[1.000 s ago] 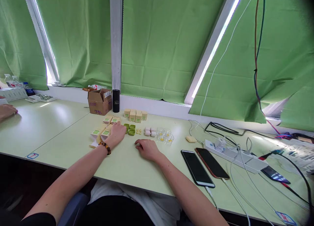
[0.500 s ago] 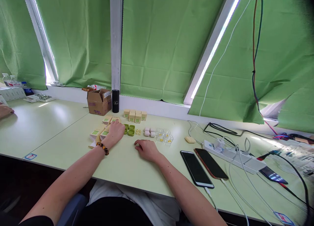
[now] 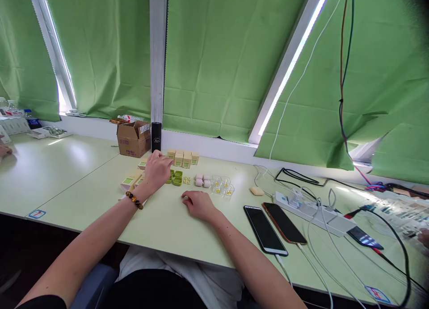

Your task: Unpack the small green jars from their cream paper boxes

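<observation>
My left hand, with a bead bracelet at its wrist, is raised among small cardboard boxes. Its fingers bend downward away from me, and what they hold, if anything, is hidden behind the hand. Left of it lie several cream boxes with green labels, partly covered by the hand and forearm. Just to its right sit small green square trays. My right hand rests on the table, fingers loosely apart and holding nothing. Beyond it are tiny yellowish pieces, pale pink rounded pieces and clear cups.
A row of upright cream boxes stands at the back, near a black cylinder and an open carton. To the right lie two phones, one white-edged, and a power strip with tangled cables. Another person's hand shows far left.
My left hand has lifted slightly and shifted away from me over the boxes. My right hand stays at rest. The whole view has moved slightly.
</observation>
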The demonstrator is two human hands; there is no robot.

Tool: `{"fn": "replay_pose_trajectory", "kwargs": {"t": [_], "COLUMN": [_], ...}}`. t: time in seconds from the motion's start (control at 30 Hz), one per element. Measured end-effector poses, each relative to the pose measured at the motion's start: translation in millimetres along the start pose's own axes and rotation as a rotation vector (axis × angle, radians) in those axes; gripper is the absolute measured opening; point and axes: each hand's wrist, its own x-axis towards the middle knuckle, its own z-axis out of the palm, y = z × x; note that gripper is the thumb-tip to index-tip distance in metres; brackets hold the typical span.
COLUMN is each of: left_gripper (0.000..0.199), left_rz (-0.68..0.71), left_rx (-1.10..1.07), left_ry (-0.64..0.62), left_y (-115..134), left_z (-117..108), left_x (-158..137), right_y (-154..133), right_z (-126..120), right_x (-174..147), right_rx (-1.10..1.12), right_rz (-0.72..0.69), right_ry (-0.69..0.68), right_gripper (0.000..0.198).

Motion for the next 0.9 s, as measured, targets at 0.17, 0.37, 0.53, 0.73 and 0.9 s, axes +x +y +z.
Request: {"fn": "replay_pose_trajectory", "kwargs": {"t": [0.17, 0.37, 0.53, 0.73, 0.9], "left_gripper": [0.035, 0.038, 0.033, 0.032, 0.048], "left_rz": [0.015, 0.067, 0.120, 0.155, 0.156], "left_rx": [-0.026, -0.043, 0.015, 0.099, 0.103], "left_ry": [0.071, 0.077, -0.074, -0.229, -0.330], "left_y": [0, 7, 10, 16, 25], "left_z": [-22, -24, 17, 90, 135], "left_x": [15, 51, 88, 103, 104], "right_y": [-3, -3, -2, -2, -2], "right_z": [-3, -2, -2, 0, -1], "right_x": [0, 0, 0, 0, -2], "right_rx": [-0.019, -0.014, -0.011, -0.012, 0.005], "right_rz": [0.015, 0.013, 0.013, 0.002, -0.006], "right_ry": [-0.013, -0.008, -0.013, 0.000, 0.007], "right_gripper": [0.029, 0.029, 0.030, 0.030, 0.030]}}
